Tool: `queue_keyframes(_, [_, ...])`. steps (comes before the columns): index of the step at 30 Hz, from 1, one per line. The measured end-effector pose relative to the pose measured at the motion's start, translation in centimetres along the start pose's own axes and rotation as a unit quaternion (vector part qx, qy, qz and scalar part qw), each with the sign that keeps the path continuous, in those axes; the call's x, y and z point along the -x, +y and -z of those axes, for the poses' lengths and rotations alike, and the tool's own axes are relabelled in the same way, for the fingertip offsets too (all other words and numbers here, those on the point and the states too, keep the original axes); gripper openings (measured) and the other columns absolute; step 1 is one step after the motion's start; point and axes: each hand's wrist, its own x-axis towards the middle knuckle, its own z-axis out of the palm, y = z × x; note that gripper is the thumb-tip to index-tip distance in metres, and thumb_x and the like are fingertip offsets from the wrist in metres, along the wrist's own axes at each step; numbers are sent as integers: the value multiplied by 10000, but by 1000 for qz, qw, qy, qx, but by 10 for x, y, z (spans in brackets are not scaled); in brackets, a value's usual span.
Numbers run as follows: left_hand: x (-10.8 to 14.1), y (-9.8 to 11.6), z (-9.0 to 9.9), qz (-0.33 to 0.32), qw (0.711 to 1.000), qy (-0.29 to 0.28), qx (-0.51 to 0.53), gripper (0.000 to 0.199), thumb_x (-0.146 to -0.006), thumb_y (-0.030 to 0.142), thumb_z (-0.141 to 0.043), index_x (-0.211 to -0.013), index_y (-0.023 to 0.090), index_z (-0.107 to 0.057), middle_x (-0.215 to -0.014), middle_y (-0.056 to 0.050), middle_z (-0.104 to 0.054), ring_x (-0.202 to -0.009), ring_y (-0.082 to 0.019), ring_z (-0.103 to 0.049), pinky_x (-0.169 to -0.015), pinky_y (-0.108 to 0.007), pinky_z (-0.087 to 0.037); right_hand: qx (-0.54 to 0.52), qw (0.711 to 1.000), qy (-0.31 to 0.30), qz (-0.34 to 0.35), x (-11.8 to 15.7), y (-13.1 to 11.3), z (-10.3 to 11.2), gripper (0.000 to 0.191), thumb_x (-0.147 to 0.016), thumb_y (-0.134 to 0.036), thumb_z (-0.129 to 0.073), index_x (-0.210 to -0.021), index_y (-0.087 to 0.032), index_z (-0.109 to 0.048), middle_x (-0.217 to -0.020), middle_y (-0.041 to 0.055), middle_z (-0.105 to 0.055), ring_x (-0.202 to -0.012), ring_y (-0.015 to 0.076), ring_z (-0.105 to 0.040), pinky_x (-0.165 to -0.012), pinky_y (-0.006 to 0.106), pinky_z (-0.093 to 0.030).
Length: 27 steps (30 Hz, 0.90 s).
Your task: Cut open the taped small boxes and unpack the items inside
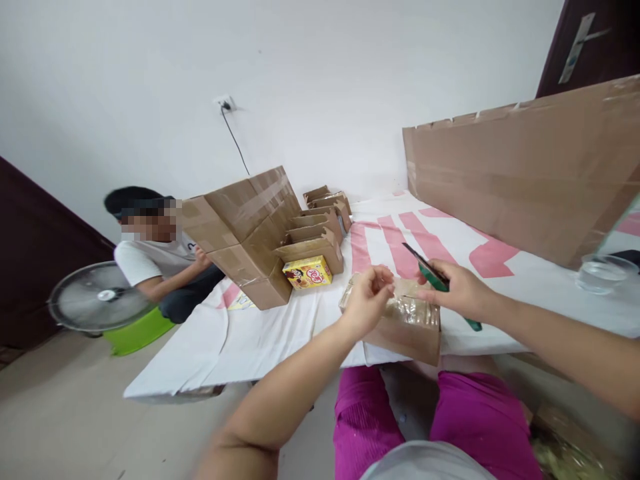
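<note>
Shirtfront (430,461) sat at six o'clock; right hand (457,288) gripped cutter (432,276) toward eleven, presumably sparing the left hand (369,299), half-curled over the carton (407,333), hold unclear.

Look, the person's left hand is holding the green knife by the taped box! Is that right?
Not quite: it's the right hand, not the left hand, as the head view shows. It is holding the green knife by the taped box, just as you said.
</note>
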Motion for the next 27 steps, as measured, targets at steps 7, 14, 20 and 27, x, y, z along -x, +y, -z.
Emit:
queue_keyframes(7, [75,-31,-27,41,991,-70,110,371,-798,430,-677,-1064,200,-560,-915,-54,-642,-721,-131,-582,-692,-263,-494,-39,999,-27,22,53,-5,-28,106,-774,-286,-561,-853,-219,-540,-710,-24,-608,-636,136,-561,-585,245,-452])
queue_keyframes(14, [125,-107,-1,137,990,27,28,318,-745,477,-705,-817,171,-659,-738,-33,-663,-632,-136,-592,-629,-259,-504,-9,994,62,-86,123,47,-27,100,-770,-315,-563,-772,-225,-518,-663,-29,-607,-613,141,-548,-608,262,-463])
queue_keyframes(20, [141,-132,28,186,975,107,56,375,-621,479,-789,-794,170,-664,-744,-36,-686,-670,-158,-630,-633,-270,-534,108,918,253,-287,144,135,4,215,-756,-444,-533,-797,-233,-539,-771,38,-682,-743,220,-646,-670,321,-492])
queue_keyframes(27, [142,-128,22,170,980,97,48,351,-654,466,-759,-807,168,-656,-731,-32,-679,-633,-142,-610,-635,-272,-523,287,873,114,-377,139,172,32,235,-810,-474,-490,-770,-249,-544,-640,59,-609,-671,277,-643,-567,342,-451])
